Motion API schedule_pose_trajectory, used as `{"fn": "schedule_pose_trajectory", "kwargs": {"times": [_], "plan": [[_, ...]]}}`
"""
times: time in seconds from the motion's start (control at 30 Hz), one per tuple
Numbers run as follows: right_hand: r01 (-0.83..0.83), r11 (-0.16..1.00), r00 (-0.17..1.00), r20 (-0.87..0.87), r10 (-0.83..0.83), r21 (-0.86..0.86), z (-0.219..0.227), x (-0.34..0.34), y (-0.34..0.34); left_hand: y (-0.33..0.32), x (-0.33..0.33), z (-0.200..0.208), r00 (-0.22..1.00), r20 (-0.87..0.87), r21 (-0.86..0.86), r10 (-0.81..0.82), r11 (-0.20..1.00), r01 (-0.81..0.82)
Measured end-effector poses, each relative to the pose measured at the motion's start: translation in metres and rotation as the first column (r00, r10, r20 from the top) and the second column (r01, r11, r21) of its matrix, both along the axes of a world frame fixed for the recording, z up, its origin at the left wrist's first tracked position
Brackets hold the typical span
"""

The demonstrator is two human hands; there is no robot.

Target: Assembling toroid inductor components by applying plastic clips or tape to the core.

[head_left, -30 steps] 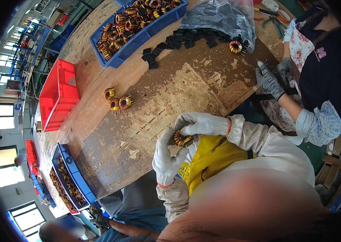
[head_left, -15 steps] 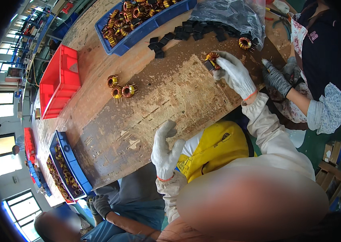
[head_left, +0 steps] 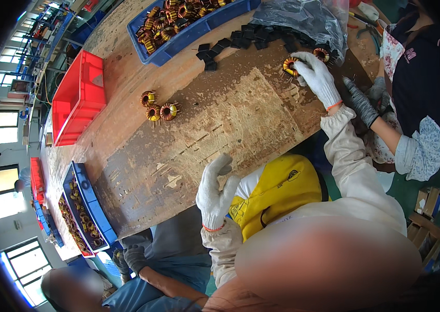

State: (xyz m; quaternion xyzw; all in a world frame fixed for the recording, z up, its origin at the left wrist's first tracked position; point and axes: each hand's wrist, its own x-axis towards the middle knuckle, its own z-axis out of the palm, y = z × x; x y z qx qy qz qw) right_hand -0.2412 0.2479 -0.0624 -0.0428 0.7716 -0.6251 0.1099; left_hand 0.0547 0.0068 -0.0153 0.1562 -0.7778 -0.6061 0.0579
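My right hand (head_left: 317, 80), in a white knit glove, has its fingers closed at the edge of a toroidal coil (head_left: 291, 66) with yellow and copper windings, low over the table. A second toroidal coil (head_left: 321, 54) sits just beyond those fingers. My left hand (head_left: 213, 193), gloved the same way, hovers by the near table edge, holding nothing, its thumb and fingers apart. Three more toroidal coils (head_left: 153, 113) with wire leads stand together left of the middle. Several flat black squares (head_left: 240, 39) lie scattered beyond my right hand.
A blue bin (head_left: 160, 55) heaped with coils stands at the far side, beside a clear plastic bag (head_left: 308, 23). A red bin (head_left: 92, 93) and a blue tray (head_left: 92, 208) are at left. Co-workers' gloved hands are at right (head_left: 360, 101) and lower left (head_left: 135, 258). Pliers (head_left: 368, 31) lie far right.
My right hand has moved away from me and slightly right, bringing the coil close to the other one. The black piece earlier at the coil no longer shows there. My left hand stays put.
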Motion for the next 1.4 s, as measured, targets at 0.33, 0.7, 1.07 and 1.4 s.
{"fn": "schedule_pose_trajectory", "kwargs": {"times": [0.33,0.7,1.07,1.4], "plan": [[0.1,0.964,0.96,-0.277,-0.029,0.246,-0.007,0.005,-0.007,0.0,0.002,0.001,1.0,0.003,0.013,0.024,1.0,-0.024],[-0.028,0.898,0.737,-0.597,0.315,0.439,0.04,0.037,-0.058,-0.002,-0.001,-0.004,0.999,-0.036,-0.083,-0.021,0.996,0.018],[0.027,0.62,0.52,-0.541,0.661,0.784,-0.004,-0.019,-0.191,-0.007,0.006,0.0,1.0,-0.023,-0.163,0.006,0.987,-0.01],[0.115,0.519,0.48,-0.505,0.718,0.847,-0.014,-0.023,-0.195,-0.057,-0.057,-0.01,0.944,-0.302,-0.661,0.137,0.683,-0.31]]}}
